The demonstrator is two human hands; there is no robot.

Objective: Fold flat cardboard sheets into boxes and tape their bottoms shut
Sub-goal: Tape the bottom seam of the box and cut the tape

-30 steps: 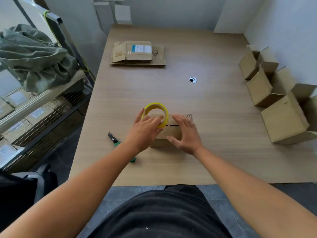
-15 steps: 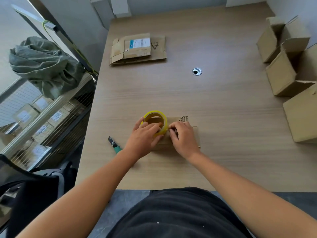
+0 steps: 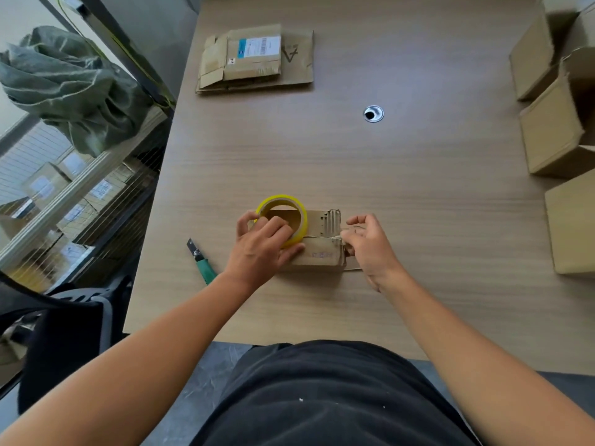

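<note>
Risk at box [image 3: 322,254]: left hand [image 3: 267,244] grips roll [image 3: 273,201] atop it, right hand [image 3: 373,249] pinches tape end [image 3: 342,235] past its right edge (strip barely visible); slack, I judge, would wrinkle it.

Left hand [image 3: 264,244] around yellow tape roll [image 3: 280,199]

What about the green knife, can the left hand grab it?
Probably not yet: the left hand grips the tape roll. The knife lies uncovered near that wrist, so letting go should do.

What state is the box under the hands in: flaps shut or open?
Shut: the box flaps lie flat and meet at a seam; the left hand holds the tape roll on top.
</note>
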